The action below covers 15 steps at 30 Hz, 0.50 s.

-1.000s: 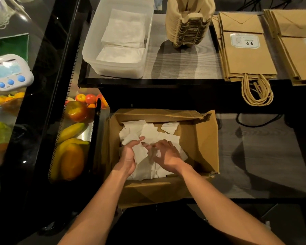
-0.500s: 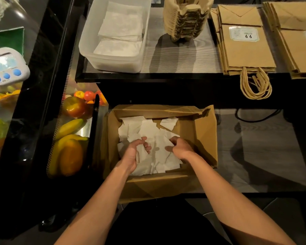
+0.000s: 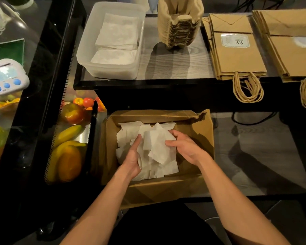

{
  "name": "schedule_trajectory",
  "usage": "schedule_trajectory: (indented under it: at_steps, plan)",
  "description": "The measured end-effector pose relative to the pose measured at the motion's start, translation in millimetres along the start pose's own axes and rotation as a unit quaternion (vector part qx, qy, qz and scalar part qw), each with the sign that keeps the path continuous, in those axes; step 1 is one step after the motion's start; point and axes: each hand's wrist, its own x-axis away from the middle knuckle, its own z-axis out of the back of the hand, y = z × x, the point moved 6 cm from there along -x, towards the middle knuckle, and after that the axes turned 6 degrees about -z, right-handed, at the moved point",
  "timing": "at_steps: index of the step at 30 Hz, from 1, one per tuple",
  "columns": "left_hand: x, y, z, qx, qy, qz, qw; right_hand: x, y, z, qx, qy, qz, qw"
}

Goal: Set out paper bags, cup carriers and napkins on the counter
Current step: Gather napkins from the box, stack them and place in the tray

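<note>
Gathering loose white paper napkins [image 3: 157,147] in the open brown cardboard box [image 3: 166,190] at six o'clock, the left hand [image 3: 132,156] cups the bundle from below, thumb on top. The right hand [image 3: 185,147] curls round its right edge. Up on the counter, a clear plastic tub [image 3: 83,55] at eleven o'clock already holds some folded napkins. A stack of moulded pulp cup carriers [image 3: 180,25] stands at twelve and flat brown paper bags [image 3: 237,57] lie at one. By my judgement, only this bundle of napkins is left to set out.
</note>
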Motion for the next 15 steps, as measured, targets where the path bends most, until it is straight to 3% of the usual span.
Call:
schedule_trajectory:
  at_steps: [5,9,12,15]
  plan:
    - [13.1,5.2,-14.5,0.009,-0.055,0.008,0.998,-2.1,6.9,-4.4,0.144,0.079,-0.011,0.986]
    - [11.2,-0.3,-8.7,-0.025,-0.038,0.005,0.999,-0.6,6.8,-0.1,0.076,0.155,0.026,0.985]
    - [3.9,-5.1,1.5,-0.02,0.009,0.007,1.0,-1.9,12.6,3.6,-0.015,0.19,-0.005,0.982]
    - [1.4,-6.9,4.0,-0.012,0.038,0.012,0.999,-4.3,16.3,4.1,-0.038,0.2,-0.011,0.979]
